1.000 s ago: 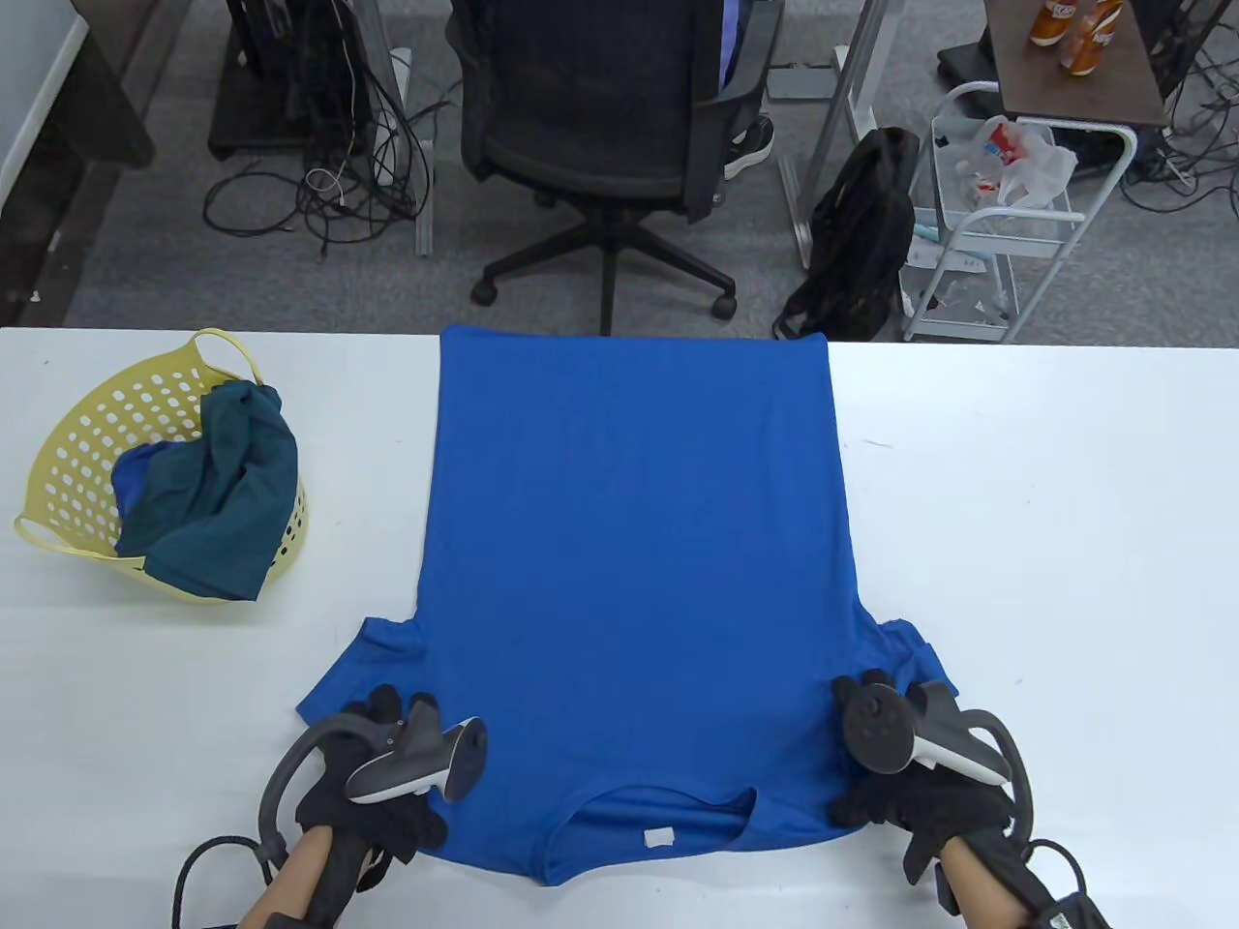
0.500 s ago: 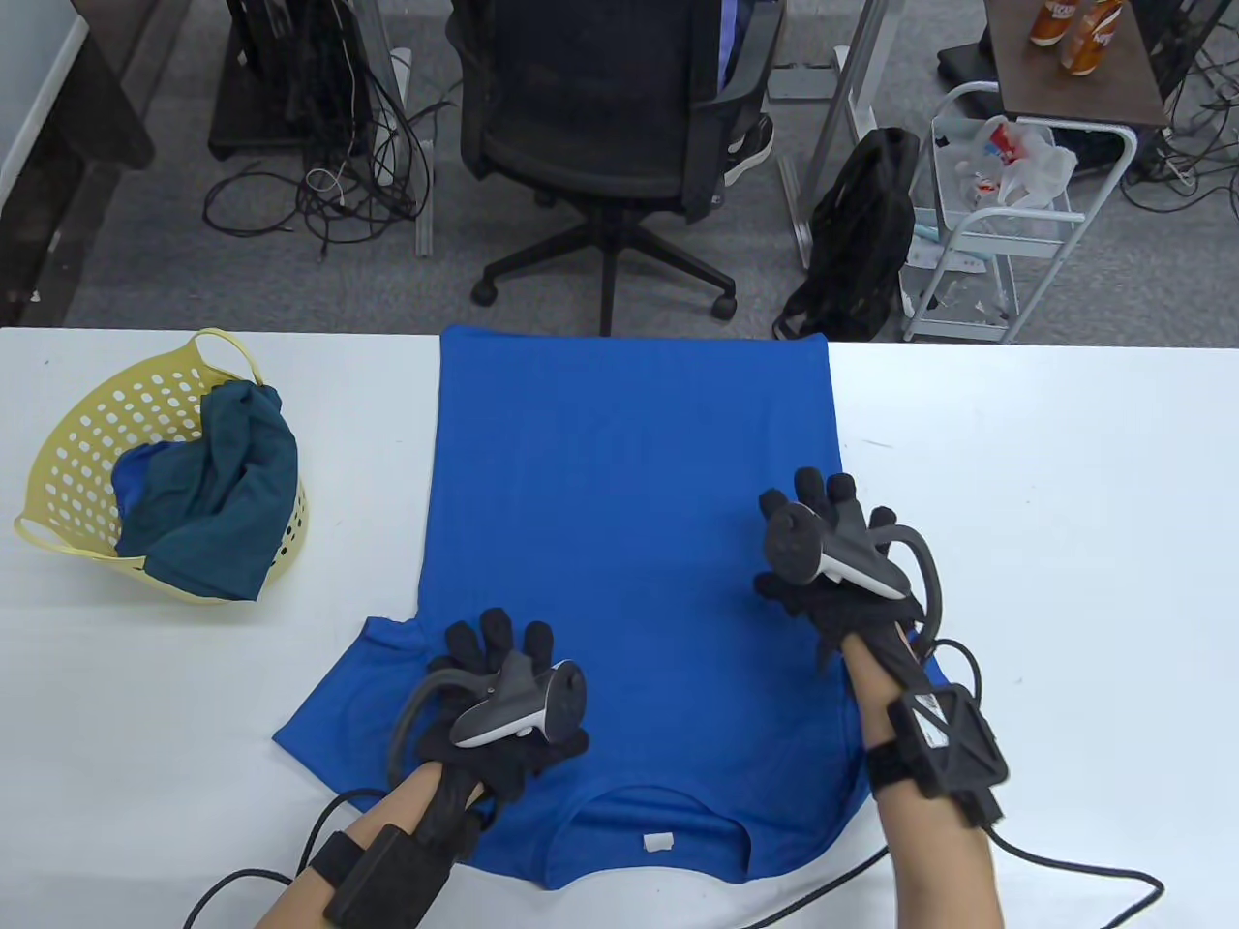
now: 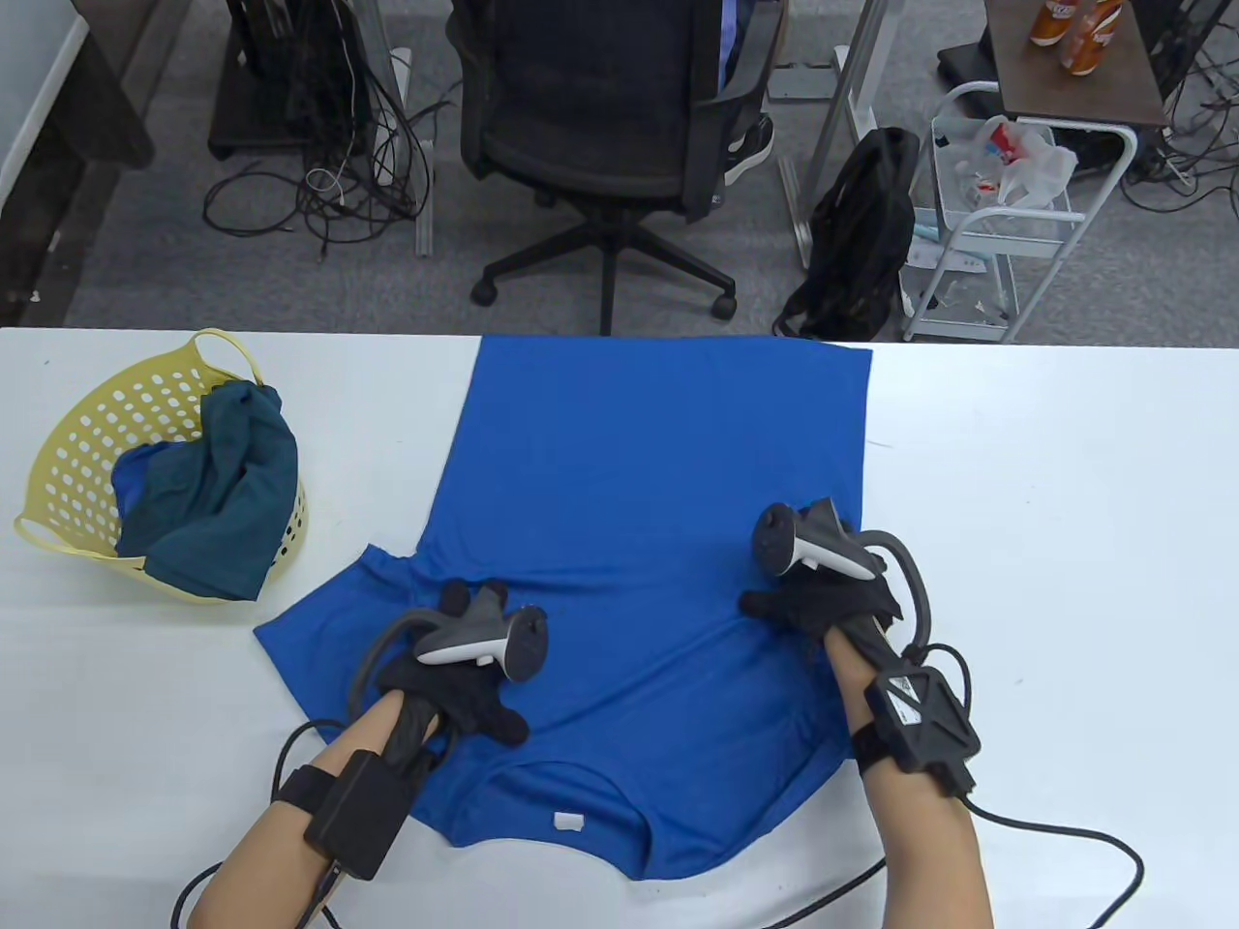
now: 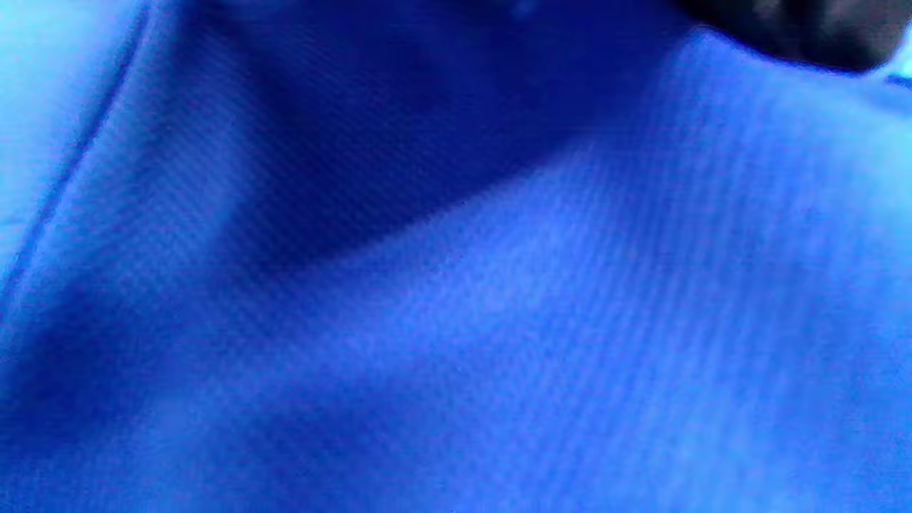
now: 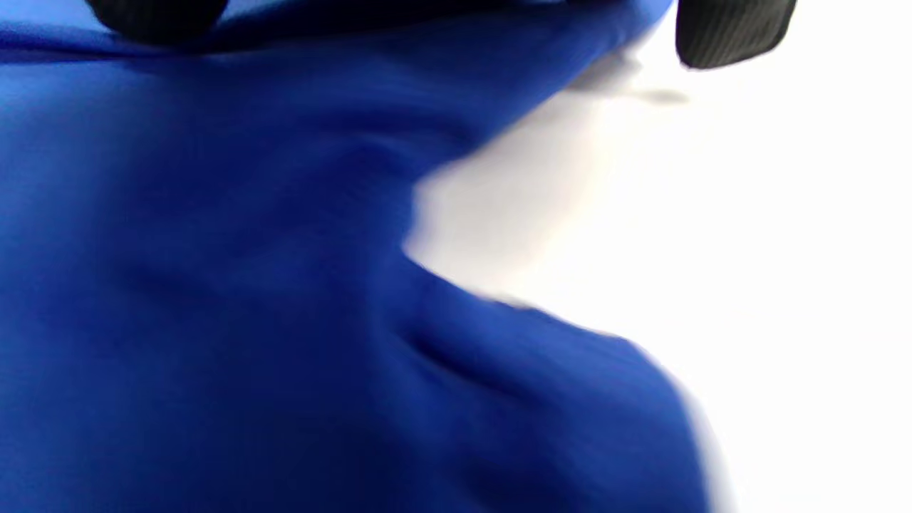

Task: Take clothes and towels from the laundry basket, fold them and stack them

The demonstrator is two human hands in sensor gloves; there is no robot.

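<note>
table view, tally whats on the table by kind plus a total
blue t-shirt spread flat: 1
yellow laundry basket: 1
dark teal garment in the basket: 1
gloved hands on the shirt: 2, left hand, right hand
total: 5

Both hands wear black knit gloves. On the back of the left hand [image 3: 455,682] sits a grey tracker [image 3: 484,639] with a dark round end and a thin grey ring looping behind it. The right hand [image 3: 823,605] carries a matching grey tracker [image 3: 808,547], its ring curving off to the side. A black strap circles each forearm. The left strap bears a plain black box [image 3: 360,813]; the right one bears an angular black box [image 3: 920,721] with a pale label on top. Black cables [image 3: 1065,837] run from the boxes and trail off toward the near edge. The forearms are bare, with no sleeves showing.
</note>
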